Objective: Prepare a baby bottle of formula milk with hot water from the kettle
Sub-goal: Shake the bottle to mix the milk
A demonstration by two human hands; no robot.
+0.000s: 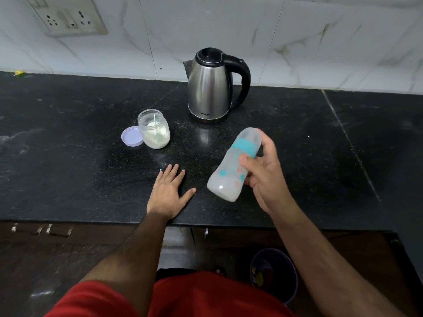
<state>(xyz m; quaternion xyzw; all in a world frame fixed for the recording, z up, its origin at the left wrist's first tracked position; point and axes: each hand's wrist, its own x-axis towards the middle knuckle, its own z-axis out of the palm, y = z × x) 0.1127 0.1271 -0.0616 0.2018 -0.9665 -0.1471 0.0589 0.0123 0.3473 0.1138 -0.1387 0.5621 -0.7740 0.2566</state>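
My right hand (265, 172) grips a baby bottle (231, 170) above the counter. The bottle is capped, has a teal ring, holds milky white liquid, and is tilted with its cap pointing away from me and blurred. My left hand (169, 193) lies flat on the black counter (68, 156), fingers spread, holding nothing. A steel kettle (210, 88) with a black handle stands at the back, lid down. An open jar of white formula powder (154, 129) with a green scoop inside stands left of the kettle, its lilac lid (131, 136) lying beside it.
A wall socket panel (68, 19) sits on the tiled wall at the upper left. Spilled powder dusts the counter near my left fingertips. Below the counter edge are cabinet handles (43, 229) and a dark bucket (274, 273) on the floor.
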